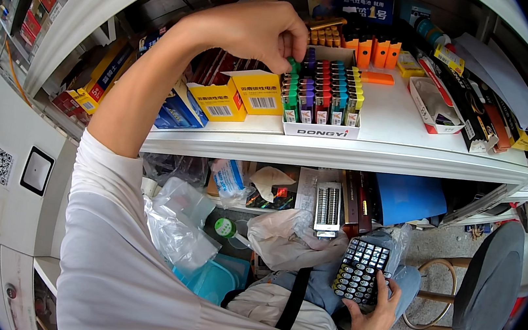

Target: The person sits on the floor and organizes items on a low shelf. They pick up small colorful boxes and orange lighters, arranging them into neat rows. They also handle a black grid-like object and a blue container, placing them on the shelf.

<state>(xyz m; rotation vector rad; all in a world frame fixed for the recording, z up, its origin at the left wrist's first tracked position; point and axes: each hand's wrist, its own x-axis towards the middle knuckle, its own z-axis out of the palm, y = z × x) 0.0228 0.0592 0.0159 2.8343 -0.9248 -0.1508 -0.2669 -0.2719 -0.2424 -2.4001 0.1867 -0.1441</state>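
Observation:
At the top, my left hand (277,38) pinches a green lighter (294,65) at the back left corner of a white display box (320,132). The box stands on the white shelf and holds upright lighters in green, purple, red, blue and yellow columns. Low on the right, my right hand (375,305) grips the lower right edge of a black gridded tray (363,271) above my lap. Small metal-topped items, apparently lighters, fill its lower part, while the upper cells look unfilled. How far the green lighter is raised cannot be told.
Yellow battery boxes (259,92) stand left of the display box; orange lighters (380,52) stand behind it and one lies beside it. A small open carton (434,107) is farther right. Below are plastic bags (292,240), a blue bin (213,280) and a grey-seated stool (490,292).

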